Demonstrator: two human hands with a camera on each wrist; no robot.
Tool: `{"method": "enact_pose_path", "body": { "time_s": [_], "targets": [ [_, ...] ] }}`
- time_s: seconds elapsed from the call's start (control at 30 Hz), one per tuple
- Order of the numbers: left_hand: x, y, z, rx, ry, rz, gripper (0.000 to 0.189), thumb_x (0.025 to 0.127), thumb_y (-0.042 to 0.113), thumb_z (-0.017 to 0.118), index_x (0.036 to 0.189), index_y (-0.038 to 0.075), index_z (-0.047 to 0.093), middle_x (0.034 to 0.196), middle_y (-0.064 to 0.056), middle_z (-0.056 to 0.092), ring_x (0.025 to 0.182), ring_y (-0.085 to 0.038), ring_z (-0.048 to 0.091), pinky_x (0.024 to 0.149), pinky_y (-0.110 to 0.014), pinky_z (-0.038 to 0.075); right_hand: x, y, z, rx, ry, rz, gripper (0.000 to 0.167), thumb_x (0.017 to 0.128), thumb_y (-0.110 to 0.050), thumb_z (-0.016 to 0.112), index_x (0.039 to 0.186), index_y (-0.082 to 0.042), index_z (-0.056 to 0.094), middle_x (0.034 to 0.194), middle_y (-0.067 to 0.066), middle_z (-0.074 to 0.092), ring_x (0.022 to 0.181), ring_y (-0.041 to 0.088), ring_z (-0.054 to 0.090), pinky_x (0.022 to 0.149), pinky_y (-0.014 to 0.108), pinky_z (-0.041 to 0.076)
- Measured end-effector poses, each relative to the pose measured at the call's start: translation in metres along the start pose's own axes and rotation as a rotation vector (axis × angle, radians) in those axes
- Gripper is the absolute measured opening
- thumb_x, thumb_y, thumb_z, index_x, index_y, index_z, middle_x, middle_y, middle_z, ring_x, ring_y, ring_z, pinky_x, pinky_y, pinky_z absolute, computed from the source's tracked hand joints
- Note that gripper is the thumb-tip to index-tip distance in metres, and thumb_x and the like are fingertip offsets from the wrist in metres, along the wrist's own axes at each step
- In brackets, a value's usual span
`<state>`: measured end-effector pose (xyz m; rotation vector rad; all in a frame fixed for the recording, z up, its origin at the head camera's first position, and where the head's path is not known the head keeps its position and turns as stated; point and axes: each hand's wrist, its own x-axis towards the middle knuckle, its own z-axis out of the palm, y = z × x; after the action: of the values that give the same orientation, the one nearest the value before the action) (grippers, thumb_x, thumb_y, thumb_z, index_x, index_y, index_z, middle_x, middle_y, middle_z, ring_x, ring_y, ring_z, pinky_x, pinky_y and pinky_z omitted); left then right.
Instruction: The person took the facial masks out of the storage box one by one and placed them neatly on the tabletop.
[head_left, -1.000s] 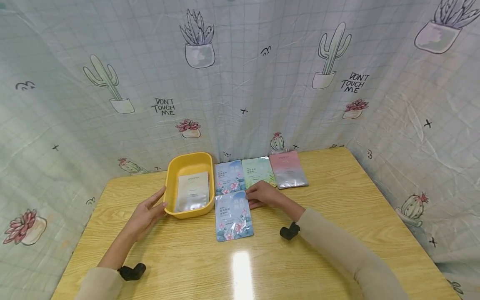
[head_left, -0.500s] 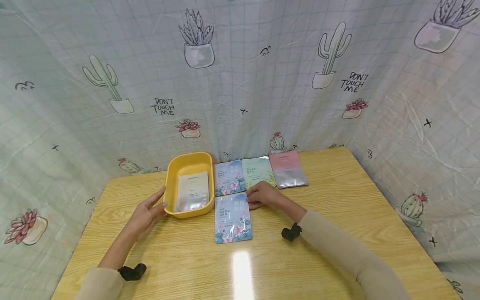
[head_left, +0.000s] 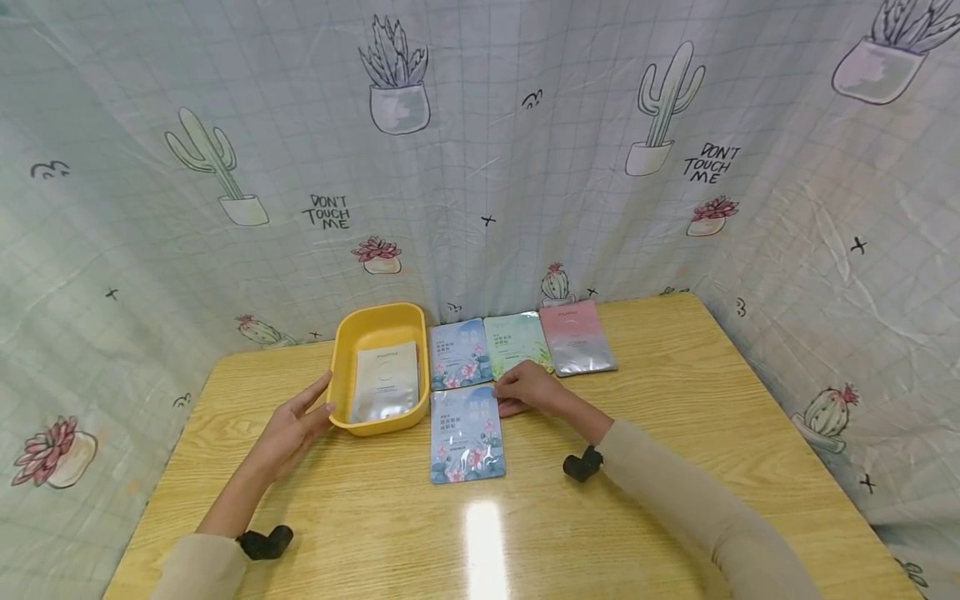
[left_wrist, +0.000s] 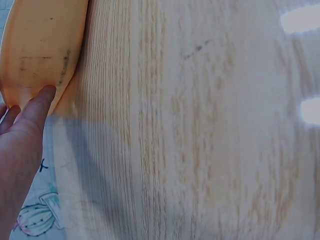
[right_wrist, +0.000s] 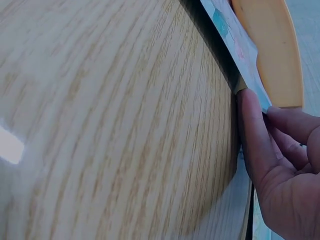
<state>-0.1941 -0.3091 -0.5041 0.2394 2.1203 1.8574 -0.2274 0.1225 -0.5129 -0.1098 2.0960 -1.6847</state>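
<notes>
In the head view a blue floral sheet mask packet (head_left: 468,435) lies in front of the back row of packets. My right hand (head_left: 531,388) pinches its upper right edge. The right wrist view shows the thumb and fingers (right_wrist: 254,107) on both faces of the packet (right_wrist: 239,40), whose near edge is slightly raised from the wood. On the left, a yellow plastic bin (head_left: 339,358) holds pale silver packets (head_left: 386,382). My left hand (head_left: 291,429) rests against the bin's near left corner, its fingers extended; in the left wrist view the thumb touches the wall.
Behind the held packet lie another blue packet (head_left: 459,353), a green one (head_left: 517,342) and a pink-silver one (head_left: 577,337), side by side right of the bin. The wooden table (head_left: 645,483) meets a cactus-print curtain (head_left: 487,167) at the back and sides.
The front blue packet has shifted very slightly left and toward me, still pinched by my right hand. My left hand and the bin have stayed in place.
</notes>
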Motion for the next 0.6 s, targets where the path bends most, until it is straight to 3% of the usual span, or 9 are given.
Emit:
{"method": "enact_pose_path", "body": {
  "time_s": [0.43,0.6],
  "targets": [
    [-0.0013,-0.0015,-0.0017,0.021,-0.004,-0.006,0.073,0.108,0.024,0.054,0.165,0.017,0.009,0.171,-0.011,-0.007,0.145,-0.024,0.034,0.1,-0.017,0.048,0.0007,-0.0037,0.0018,-0.01,0.072,0.023,0.018,0.099,-0.001,0.064,0.111,0.009,0.074,0.093,0.018,0.074,0.077,0.023,0.076,0.072,0.035,0.063],
    [-0.0001,-0.0015,-0.002,0.026,0.005,-0.008,0.074,0.107,0.024,0.055,0.165,0.017,0.01,0.171,-0.011,-0.006,0.147,-0.03,0.03,0.099,-0.016,0.048,-0.0006,-0.0067,-0.0035,-0.013,0.061,-0.016,0.022,0.101,-0.002,0.062,0.116,0.011,0.071,0.101,0.02,0.074,0.088,0.027,0.075,0.079,0.036,0.063]
  ]
}}
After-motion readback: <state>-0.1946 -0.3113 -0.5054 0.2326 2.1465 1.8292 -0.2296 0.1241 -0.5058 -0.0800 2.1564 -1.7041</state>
